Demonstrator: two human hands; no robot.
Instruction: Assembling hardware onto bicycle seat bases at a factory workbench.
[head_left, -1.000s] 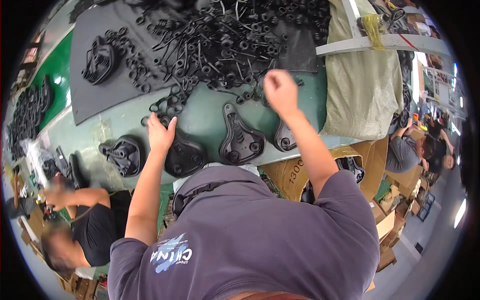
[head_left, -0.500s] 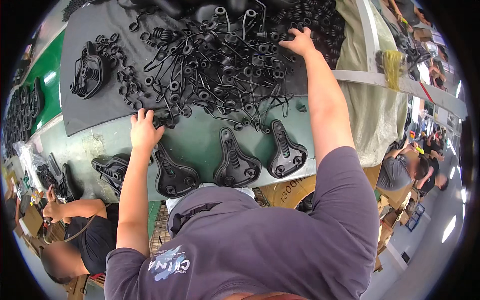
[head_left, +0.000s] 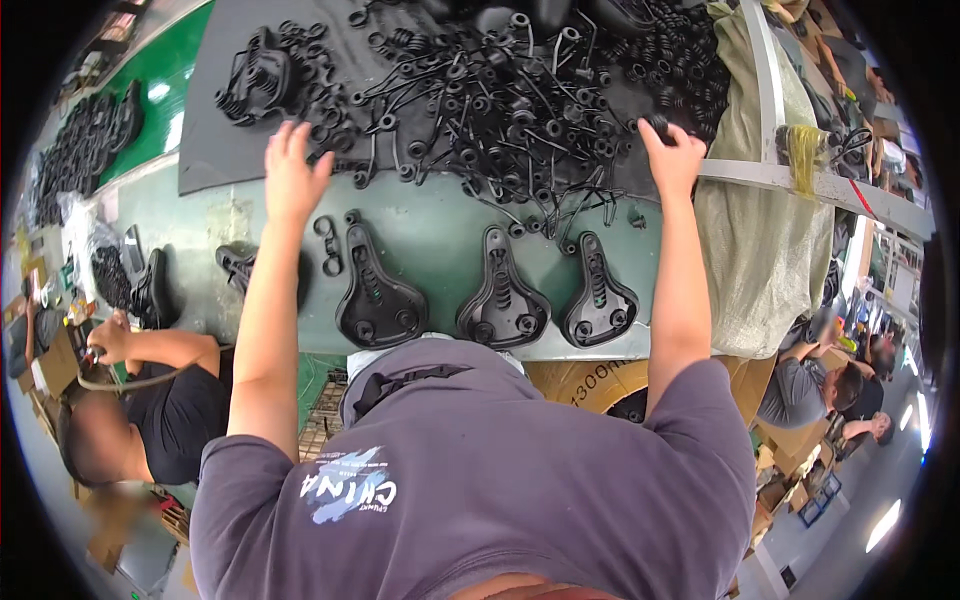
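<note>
Three black saddle bases (head_left: 500,300) lie on the green tabletop (head_left: 430,235). Left hand (head_left: 290,180), grip wide, touches the metal parts pile (head_left: 500,110); right hand (head_left: 672,160) holds a black spring (head_left: 657,125).

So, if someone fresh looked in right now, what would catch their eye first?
Probably the big tangle of black wire springs and coils heaped on the dark mat at the far side of the green table, with the right hand closed on a piece at its right edge and the left hand spread at its left edge. Next, three black saddle bases in a row along the near edge.
</note>
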